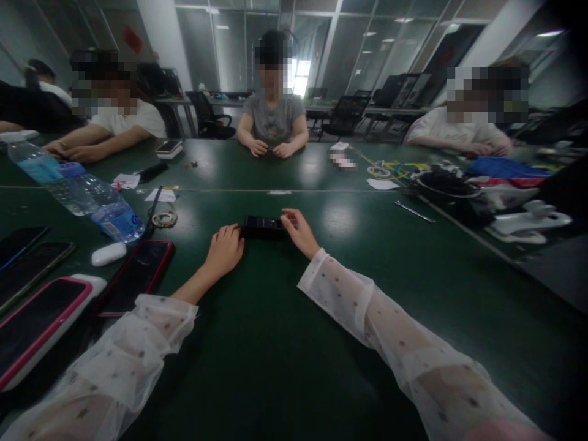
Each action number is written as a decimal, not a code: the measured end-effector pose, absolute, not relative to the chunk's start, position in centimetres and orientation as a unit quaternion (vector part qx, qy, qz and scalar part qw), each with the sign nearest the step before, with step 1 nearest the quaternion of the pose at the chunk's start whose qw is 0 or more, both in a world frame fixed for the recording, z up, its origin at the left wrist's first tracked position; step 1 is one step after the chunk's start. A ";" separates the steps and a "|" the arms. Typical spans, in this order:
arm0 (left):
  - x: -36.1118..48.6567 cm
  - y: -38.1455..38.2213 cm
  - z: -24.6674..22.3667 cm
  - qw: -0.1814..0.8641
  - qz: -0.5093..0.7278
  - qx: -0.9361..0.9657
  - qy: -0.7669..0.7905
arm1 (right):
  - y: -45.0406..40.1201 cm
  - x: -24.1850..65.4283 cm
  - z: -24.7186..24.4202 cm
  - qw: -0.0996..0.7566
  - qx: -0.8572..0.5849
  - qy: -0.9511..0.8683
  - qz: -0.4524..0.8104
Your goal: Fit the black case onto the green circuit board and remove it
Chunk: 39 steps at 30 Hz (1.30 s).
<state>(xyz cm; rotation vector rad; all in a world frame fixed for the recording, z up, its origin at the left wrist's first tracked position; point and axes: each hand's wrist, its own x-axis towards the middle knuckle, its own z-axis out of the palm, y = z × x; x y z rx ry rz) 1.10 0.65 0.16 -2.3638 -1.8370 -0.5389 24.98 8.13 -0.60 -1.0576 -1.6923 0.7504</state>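
A small black box-like device (263, 226) with a dim screen on its upper face stands on the green table (257, 343) in front of me; its exact kind is unclear. My left hand (226, 250) rests on the table, its curled fingers against the device's left end. At the opposite end, my right hand (298, 231) has its thumb and fingers closed at the edge. Together they hold the device between them. Sheer white dotted sleeves cover both forearms. The fingertips are partly hidden.
At left lie several phones, including a red-edged phone (138, 275), a white earbud case (109, 253), a tape roll (164, 219) and tilted water bottles (108, 211). A wrench (414, 212) and a cable pile (441, 184) are at right. Several people sit around the table.
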 end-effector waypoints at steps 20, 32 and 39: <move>1.2 0.6 0.2 0.050 -0.178 -0.774 -0.605 | 7.1 24.9 0.3 0.394 -0.371 -0.782 0.310; 1.2 0.6 0.0 0.060 -0.179 -0.775 -0.603 | 7.4 24.7 0.0 0.420 -0.373 -0.756 0.336; 1.0 0.7 0.1 0.051 -0.182 -0.779 -0.598 | 7.7 24.8 -0.4 0.442 -0.354 -0.749 0.343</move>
